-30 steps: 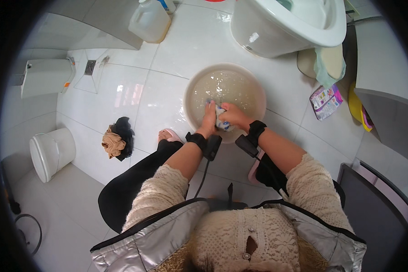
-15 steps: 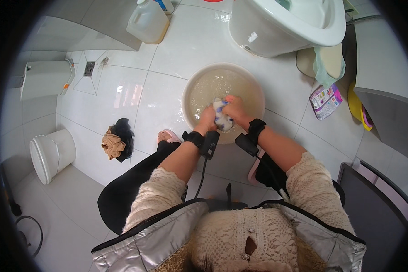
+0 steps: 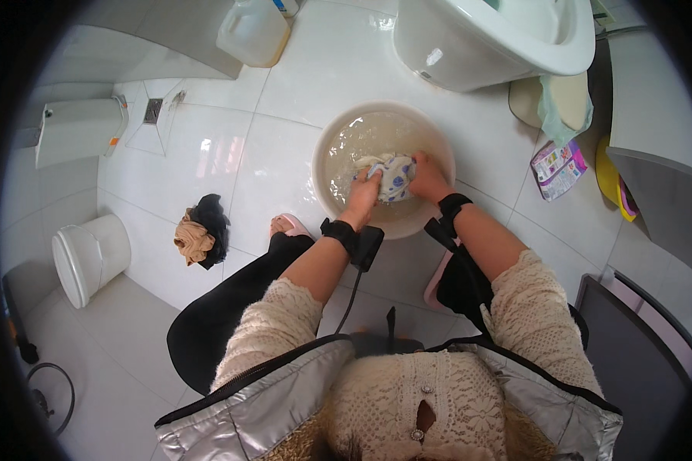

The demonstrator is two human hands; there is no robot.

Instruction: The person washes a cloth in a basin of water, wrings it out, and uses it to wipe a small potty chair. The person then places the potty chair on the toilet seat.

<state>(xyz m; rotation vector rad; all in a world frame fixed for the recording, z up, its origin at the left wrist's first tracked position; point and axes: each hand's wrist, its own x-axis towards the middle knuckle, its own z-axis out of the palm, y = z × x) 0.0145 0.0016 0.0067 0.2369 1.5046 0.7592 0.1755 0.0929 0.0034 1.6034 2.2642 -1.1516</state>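
A round pale basin [image 3: 321, 142] of cloudy water stands on the tiled floor in front of me. Both my hands are over it, gripping a wet white cloth with blue spots [image 3: 396, 178]. My left hand [image 3: 363, 196] is closed on the cloth's left side, thumb on top. On its right side my right hand [image 3: 428, 180] has its fingers wrapped round the edge. The cloth is spread between the hands, and its far part lies at the water. What kind of garment it is, I cannot tell.
Beyond the basin is a white toilet [image 3: 469, 54], with a large jug [image 3: 252, 34] to its left. A tan and black clothes pile [image 3: 200, 234] and a white lidded bucket [image 3: 92, 257] are at left. At right lie a purple packet [image 3: 559, 170] and a yellow basin [image 3: 611, 180].
My hands have moved apart, the right one shifting rightward. The cloth, bunched between them before, is now spread wider with more of its spots showing.
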